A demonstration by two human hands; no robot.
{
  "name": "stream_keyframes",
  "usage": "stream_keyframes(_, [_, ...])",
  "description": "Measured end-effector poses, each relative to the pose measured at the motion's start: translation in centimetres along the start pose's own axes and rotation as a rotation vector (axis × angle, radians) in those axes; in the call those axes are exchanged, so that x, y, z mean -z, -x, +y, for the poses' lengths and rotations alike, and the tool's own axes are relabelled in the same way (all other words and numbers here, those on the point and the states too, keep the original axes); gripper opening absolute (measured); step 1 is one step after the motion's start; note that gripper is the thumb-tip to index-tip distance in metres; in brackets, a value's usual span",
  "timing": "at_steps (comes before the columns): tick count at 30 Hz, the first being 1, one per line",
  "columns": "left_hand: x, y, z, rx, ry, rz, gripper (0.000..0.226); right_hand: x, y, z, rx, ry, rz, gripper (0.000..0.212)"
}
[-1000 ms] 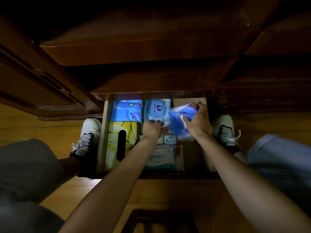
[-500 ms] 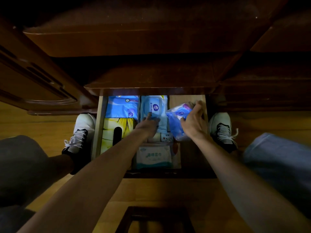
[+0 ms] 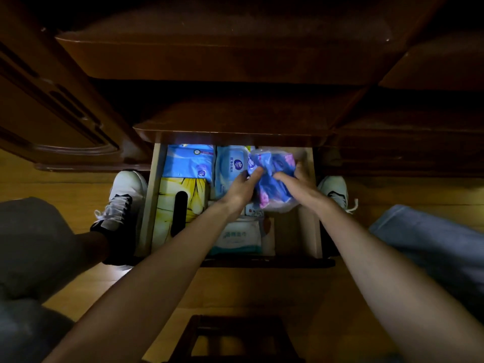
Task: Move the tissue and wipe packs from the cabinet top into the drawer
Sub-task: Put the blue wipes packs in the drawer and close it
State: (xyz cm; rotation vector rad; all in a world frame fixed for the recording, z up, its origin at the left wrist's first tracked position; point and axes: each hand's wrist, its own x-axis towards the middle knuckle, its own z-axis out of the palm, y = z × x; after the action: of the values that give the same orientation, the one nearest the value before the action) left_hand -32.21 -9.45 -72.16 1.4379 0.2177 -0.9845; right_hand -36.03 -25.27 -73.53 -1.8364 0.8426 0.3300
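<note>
Open wooden drawer (image 3: 309, 195) under dark cabinet top (image 3: 209, 61); yellow tissue box (image 3: 180, 205) at its left, blue wipe packs (image 3: 191, 163) behind. L hand (image 3: 242, 188) & R hand (image 3: 298, 186) both grip clear bag of blue tissue packs (image 3: 272, 176), held over drawer's right rear

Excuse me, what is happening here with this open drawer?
A person is crouched over an open drawer and is packing it. Both hands hold a blue and pink plastic-wrapped pack over the right part of the drawer: the left hand grips its left side, the right hand its right side. Other packs already lie inside, among them a yellow tissue box and a light blue wipe pack.
</note>
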Motion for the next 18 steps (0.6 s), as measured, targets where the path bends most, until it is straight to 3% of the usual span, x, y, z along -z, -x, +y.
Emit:
stream_keyframes(2, [-1.0, 0.6, -0.3, -0.066, -0.111, 0.012, 0.042, -0.1, 1.2, 0.1, 0.002, -0.106, -0.036, 0.065])
stream_keyframes(5, [-2.8, 1.7, -0.4, -0.24, -0.268, 0.044, 0.038, 0.6, 2.8, 0.2, -0.007, -0.302, -0.065, 0.023])
stream_keyframes(7, [-3.3, 2.0, -0.7, -0.301, -0.293, 0.068, 0.044, 1.5, 4.1, 0.0, -0.026, -0.226, -0.022, 0.018])
stream_keyframes(10, [-2.8, 2.0, -1.9, -0.225, -0.184, -0.127, 0.032, 3.1, 4.9, 0.6, 0.033, 0.146, 0.024, 0.047])
stream_keyframes(12, [-2.5, 1.8, -2.6, -0.168, -0.095, -0.159, 0.021, 3.9, 5.1, 1.1, 0.108, 0.24, 0.044, 0.058])
stream_keyframes(15, [-2.1, 0.5, -2.4, -0.199, 0.048, 0.084, 0.031, 4.6, 4.8, 1.2, 0.223, 0.246, 0.112, 0.074])
stream_keyframes(18, [-1.4, -1.2, -1.1, -0.246, 0.036, 0.288, 0.041, 4.8, 3.8, 1.4, 0.351, 0.386, 0.256, 0.068])
